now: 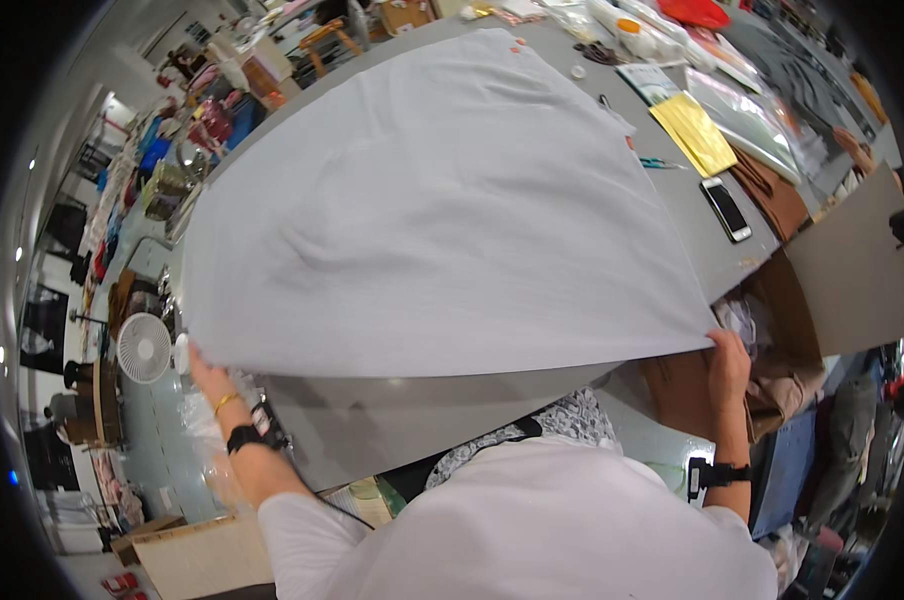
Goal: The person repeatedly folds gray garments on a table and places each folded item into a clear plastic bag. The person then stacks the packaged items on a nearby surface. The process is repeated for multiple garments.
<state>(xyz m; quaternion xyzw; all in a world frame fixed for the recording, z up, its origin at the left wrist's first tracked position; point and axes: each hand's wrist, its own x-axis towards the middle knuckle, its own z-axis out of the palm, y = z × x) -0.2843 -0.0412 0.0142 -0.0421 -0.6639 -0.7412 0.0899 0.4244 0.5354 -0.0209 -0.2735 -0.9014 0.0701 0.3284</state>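
Cloth [442,220] is clamped at its near corners by left fingers [197,358] and right fingers [724,340]; its edge could be skewed by an uneven pull.

1. Centre: grey cloth [452,220], matt, softly rippled.
2. Two o'clock: yellow packet [694,135], glossy, creased; phone [726,210], smooth shiny screen.
3. Three o'clock: matt cardboard flap [854,265].
4. Seven o'clock: smooth grey tabletop [402,415].
5. Nine o'clock: white plastic fan [144,348].
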